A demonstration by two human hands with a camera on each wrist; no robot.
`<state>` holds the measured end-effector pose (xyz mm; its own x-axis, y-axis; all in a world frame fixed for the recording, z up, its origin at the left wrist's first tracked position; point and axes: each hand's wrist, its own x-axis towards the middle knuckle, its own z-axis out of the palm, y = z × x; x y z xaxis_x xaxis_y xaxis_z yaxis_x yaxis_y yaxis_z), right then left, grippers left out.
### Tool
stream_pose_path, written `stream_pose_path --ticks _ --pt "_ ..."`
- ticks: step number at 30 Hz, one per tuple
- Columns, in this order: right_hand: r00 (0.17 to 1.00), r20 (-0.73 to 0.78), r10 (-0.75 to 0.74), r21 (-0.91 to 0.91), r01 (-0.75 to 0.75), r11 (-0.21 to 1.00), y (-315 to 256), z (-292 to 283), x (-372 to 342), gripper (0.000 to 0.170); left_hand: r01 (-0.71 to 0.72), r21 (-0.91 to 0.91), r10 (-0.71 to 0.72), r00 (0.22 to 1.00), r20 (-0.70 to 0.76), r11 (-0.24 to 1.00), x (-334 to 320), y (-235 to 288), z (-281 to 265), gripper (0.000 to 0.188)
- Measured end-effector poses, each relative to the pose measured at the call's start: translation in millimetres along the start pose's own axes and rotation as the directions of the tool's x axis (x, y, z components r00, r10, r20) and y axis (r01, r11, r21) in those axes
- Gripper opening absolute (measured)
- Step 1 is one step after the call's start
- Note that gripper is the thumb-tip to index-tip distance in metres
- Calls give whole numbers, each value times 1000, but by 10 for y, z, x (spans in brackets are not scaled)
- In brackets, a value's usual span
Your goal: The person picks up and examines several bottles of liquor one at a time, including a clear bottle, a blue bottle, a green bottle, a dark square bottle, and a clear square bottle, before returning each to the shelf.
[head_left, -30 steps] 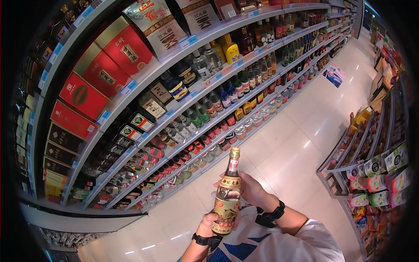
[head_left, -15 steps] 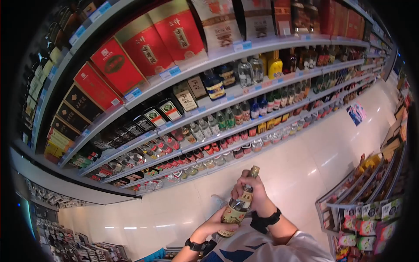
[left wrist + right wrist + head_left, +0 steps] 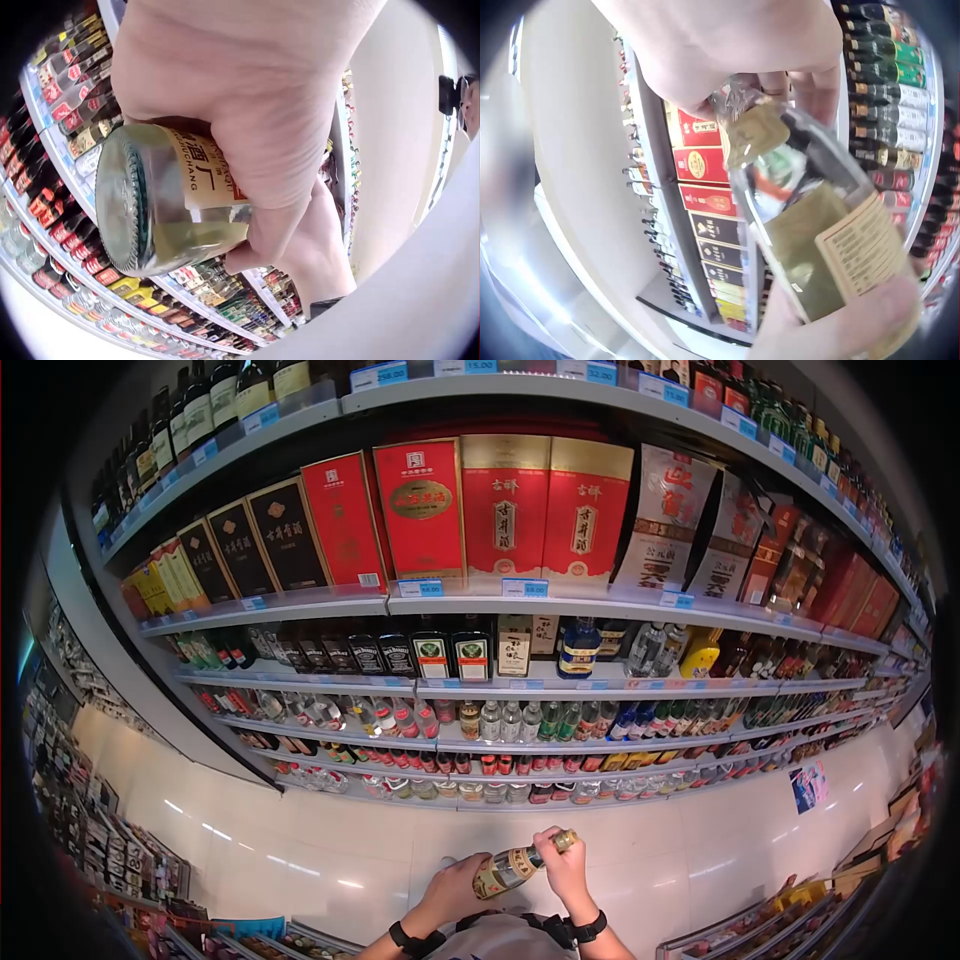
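Note:
A clear glass liquor bottle (image 3: 511,869) with a gold cap and a cream label lies tilted between both hands, in front of the body. My left hand (image 3: 455,886) grips its lower body; in the left wrist view the thick round base of the bottle (image 3: 124,199) sticks out past the palm. Around the neck curl the fingers of my right hand (image 3: 567,867), just below the cap. The right wrist view shows a back label with small print on the bottle (image 3: 810,240), and the left thumb lying across its lower part.
Ahead stands a long shelf (image 3: 600,603) of boxed liquor and several rows of bottles. Red gift boxes (image 3: 505,510) fill its middle tier. Pale floor tiles (image 3: 330,830) lie below. Racks of goods stand behind at lower left and at lower right (image 3: 800,920).
The bottle has gone from upright to tilted, its cap toward the right. My right hand has moved up onto the neck. The head view has turned left to face the shelf.

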<state>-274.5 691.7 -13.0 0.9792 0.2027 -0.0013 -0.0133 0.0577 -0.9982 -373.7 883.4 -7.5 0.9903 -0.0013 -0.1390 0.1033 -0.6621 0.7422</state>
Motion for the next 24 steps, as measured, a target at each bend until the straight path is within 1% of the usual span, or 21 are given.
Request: stream_pose_path --ticks 1,3,4,5,7,9,11,12,14,15,17,18,20,22,24 --pt "1000 6 -11 -19 11 1000 -72 -6 46 23 -10 -17 9 1000 -13 1000 32 -84 -14 74" --pt "982 131 137 -169 -114 979 -152 12 87 23 -97 63 105 983 -148 993 55 -253 -59 74" --pt "974 187 126 -151 -98 984 -149 71 125 21 -131 51 138 974 -180 990 75 -329 -81 75" --pt "975 181 130 -162 -101 982 -171 131 137 21 -135 39 140 974 -177 990 97 -413 -92 75" --pt "922 249 296 -81 -284 955 -352 330 161 21 -163 79 178 951 -253 983 151 -603 -113 76" --pt "918 254 305 -118 -283 952 -289 431 266 21 -168 40 172 955 -240 985 219 -792 -161 75" --pt "891 340 302 -228 -233 945 -241 528 424 25 -169 -3 164 959 -232 986 297 -981 -247 73" --pt "890 343 301 -230 -231 945 -238 604 500 25 -163 -8 157 962 -224 987 330 -1049 -312 71" --pt "861 375 343 -333 -221 917 -263 765 668 28 -152 -29 141 964 -226 988 404 -1172 -435 70" --pt "863 372 343 -336 -219 916 -278 868 735 28 -139 -51 125 967 -222 989 440 -1233 -496 70" --pt "860 411 302 -364 -148 920 -296 1086 868 29 -125 -59 108 967 -230 990 503 -1364 -635 70" --pt "858 414 303 -368 -147 918 -308 1187 928 29 -104 -65 86 967 -239 992 523 -1440 -706 69" --pt "831 493 258 -354 -79 932 -319 1400 1048 31 -112 -55 94 962 -258 992 549 -1640 -860 70" --pt "825 503 259 -340 -87 936 -185 1604 1134 31 -104 -41 89 958 -273 994 533 -1821 -1007 70" --pt "820 508 265 -319 -107 942 28 1798 1184 32 -72 18 74 965 -253 997 491 -1990 -1149 71"
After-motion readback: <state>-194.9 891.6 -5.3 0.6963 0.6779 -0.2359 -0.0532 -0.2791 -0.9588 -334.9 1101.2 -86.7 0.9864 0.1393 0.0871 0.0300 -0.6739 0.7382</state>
